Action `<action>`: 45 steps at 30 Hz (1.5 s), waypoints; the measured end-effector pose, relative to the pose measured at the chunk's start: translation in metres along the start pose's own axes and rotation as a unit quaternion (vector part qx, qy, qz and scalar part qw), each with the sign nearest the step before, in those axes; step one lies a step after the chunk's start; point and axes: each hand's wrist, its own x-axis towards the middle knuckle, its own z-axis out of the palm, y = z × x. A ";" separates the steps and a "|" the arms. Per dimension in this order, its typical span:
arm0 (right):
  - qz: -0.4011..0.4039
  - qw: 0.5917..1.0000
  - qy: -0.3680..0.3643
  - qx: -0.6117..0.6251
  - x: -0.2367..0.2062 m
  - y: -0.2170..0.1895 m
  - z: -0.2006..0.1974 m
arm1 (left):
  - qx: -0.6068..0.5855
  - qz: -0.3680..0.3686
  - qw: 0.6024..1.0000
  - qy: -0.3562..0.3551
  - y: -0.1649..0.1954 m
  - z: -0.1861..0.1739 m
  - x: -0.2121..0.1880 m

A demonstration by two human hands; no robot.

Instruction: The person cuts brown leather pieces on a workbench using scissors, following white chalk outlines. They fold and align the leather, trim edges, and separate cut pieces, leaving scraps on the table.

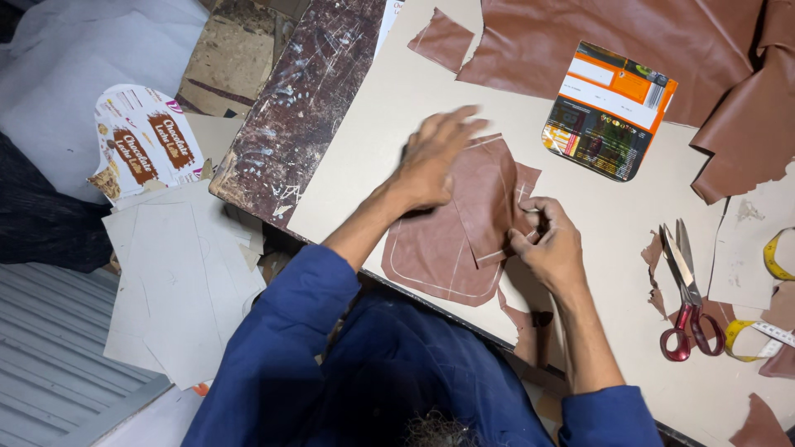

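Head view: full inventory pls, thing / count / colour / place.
cut leather pieces: two overlapping, brown, pale marked outlines, table centre under both hands
large leather sheet: one, brown, top right, folded down the right edge
small leather offcut: one, brown, top centre
leather scraps: several, brown, right and lower right
card template: one, orange and dark print, rounded corners, right of centre
scissors: one pair, red handles, right
tape measure: one, yellow, far right edge
work board: one, beige, under everything
cardboard pieces: several, grey and printed, lower left beside the table
left hand: pressing flat on the leather, blurred
right hand: pinching the upper piece's right edge
sleeves: blue
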 end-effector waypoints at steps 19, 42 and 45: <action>0.099 0.969 0.048 0.223 0.027 0.043 0.005 | -0.191 -0.218 0.956 -0.040 -0.035 -0.021 -0.051; 0.139 0.979 0.145 0.022 0.025 0.015 0.012 | -0.060 -0.343 0.936 0.057 -0.037 0.000 -0.087; 0.099 0.975 0.194 -0.042 0.021 0.010 0.004 | -0.096 -0.330 0.936 0.069 -0.030 0.005 -0.090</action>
